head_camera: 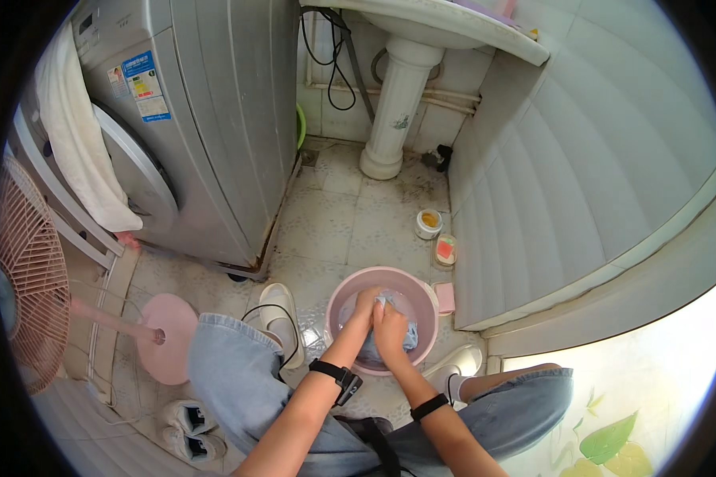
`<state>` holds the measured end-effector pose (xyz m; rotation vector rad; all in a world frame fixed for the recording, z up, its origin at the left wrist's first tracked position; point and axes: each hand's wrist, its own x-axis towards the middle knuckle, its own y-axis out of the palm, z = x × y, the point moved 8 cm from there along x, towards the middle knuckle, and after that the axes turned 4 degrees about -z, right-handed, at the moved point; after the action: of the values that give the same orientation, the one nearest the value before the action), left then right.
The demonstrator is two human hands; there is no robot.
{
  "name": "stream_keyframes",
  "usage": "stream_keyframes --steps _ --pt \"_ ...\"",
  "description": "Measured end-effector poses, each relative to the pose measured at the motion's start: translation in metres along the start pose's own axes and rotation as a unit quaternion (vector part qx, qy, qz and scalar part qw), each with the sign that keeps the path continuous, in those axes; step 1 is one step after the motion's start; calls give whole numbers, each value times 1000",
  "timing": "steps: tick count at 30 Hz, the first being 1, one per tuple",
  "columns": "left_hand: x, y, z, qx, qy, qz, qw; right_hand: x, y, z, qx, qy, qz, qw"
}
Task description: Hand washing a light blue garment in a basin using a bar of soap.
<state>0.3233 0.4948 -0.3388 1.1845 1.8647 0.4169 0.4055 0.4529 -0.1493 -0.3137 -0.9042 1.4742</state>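
A pink plastic basin [429, 334] stands on the tiled floor between my feet, with water in it. Inside it lies a wet light-blue cloth [410, 337], bunched up. My left hand [367, 304] and my right hand [389, 325] meet over the middle of the basin, both gripping a raised part of the cloth. The fingers partly cover the gripped fold, and the rest of the cloth sits below them in the basin.
A grey washing machine [238, 119] with a draped white towel [74, 137] rises at left. A pink fan [30, 274] stands nearer. Right of the basin are an open jar [428, 224], a soap dish [446, 250] and a pink block [445, 297]. A pedestal sink [397, 107] stands behind.
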Motion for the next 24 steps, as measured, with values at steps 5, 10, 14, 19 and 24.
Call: stream_keyframes --steps 5,10,14,19,24 --pt "-72 105 31 209 -72 -23 975 28 -34 -121 -118 90 -44 988" --pt "-67 111 40 231 -74 -34 970 26 -48 -129 -87 184 -45 978" --pt "-16 24 18 193 -14 -69 979 -7 -10 -19 -32 9 -12 999" --pt "-48 72 18 168 -105 34 980 6 -20 -84 -117 109 -7 987" --pt "-75 122 6 233 -129 82 960 46 -17 -189 167 261 -12 951"
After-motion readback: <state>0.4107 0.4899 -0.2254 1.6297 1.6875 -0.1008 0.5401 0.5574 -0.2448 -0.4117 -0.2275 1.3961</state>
